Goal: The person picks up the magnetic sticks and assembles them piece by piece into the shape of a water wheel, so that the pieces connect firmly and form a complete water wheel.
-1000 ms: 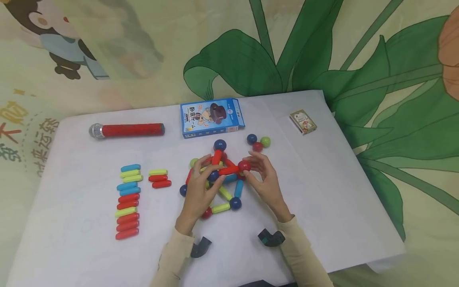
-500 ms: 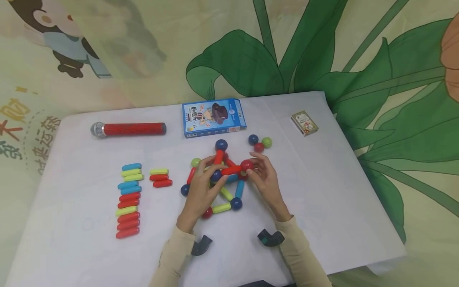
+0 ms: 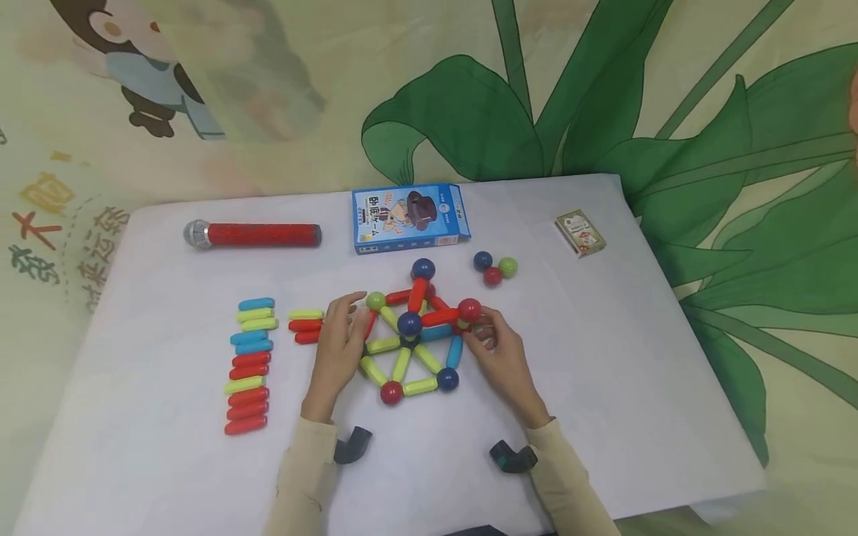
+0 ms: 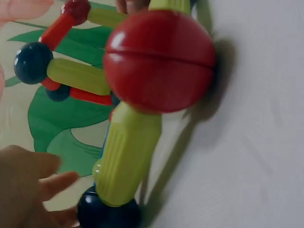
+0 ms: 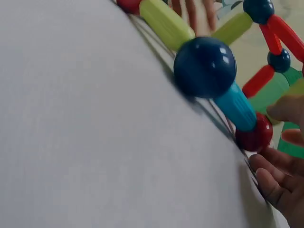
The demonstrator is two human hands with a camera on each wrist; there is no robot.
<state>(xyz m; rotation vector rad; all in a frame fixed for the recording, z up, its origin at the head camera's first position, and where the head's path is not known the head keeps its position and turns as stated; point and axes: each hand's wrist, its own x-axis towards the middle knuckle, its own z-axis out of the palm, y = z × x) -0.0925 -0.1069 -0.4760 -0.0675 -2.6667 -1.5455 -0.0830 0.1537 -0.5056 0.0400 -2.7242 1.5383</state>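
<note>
A structure of magnetic balls and rods stands on the table, with a base of yellow-green, blue and red rods [image 3: 420, 386]. Above the base, red rods [image 3: 439, 317] join a raised blue ball [image 3: 410, 324], another blue ball [image 3: 423, 269] and a red ball [image 3: 469, 310]. My left hand [image 3: 340, 350] is at the structure's left side, fingers loosely extended beside a dark blue base ball [image 4: 108, 209], gripping nothing. My right hand [image 3: 501, 361] is at the right corner, thumb and curled fingers around the lower red ball [image 5: 255, 133] at the end of a blue rod [image 5: 236, 107].
Loose rods [image 3: 249, 372] lie in a column on the left, with several more [image 3: 305, 325] beside the left hand. Three loose balls [image 3: 492, 276] sit behind the structure. A red microphone [image 3: 261, 234], a blue card box [image 3: 410, 219] and a small box [image 3: 579, 232] lie farther back.
My left hand has let go of the raised blue ball and moved left, uncovering the structure. My right hand has slipped from the upper red ball to the lower one.
</note>
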